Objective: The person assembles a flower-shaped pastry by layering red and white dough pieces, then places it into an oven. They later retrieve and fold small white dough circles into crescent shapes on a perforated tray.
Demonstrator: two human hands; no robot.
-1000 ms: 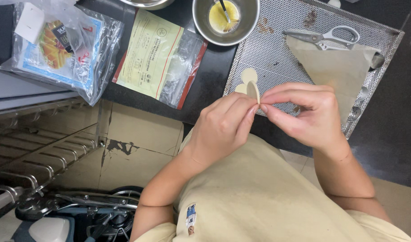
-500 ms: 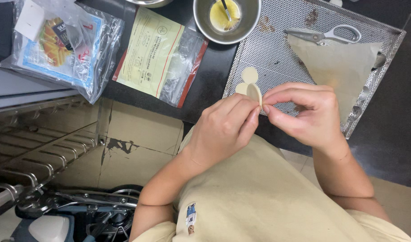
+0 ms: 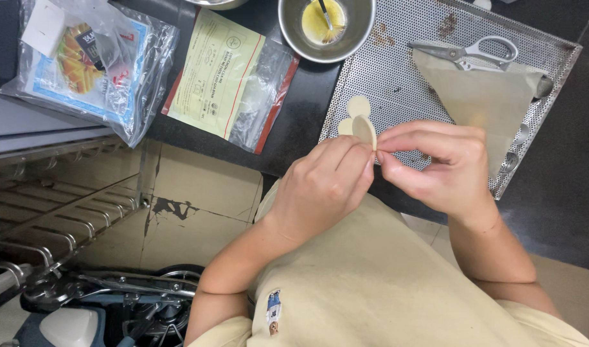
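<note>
We have both hands closed on a small pale dough round [image 3: 364,130], left hand [image 3: 323,186] and right hand [image 3: 436,164] pinching its edge just above the perforated tray [image 3: 397,71], and sealing it seems to need gentle, even pressure next.

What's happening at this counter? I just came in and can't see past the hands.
A person is pinching a small pale dough round between the fingertips of both hands, left hand and right hand, above the edge of a perforated metal tray. More dough rounds lie on the tray just beyond it, with scissors and a piping bag. A metal bowl of yellow liquid with a brush stands nearby.
</note>
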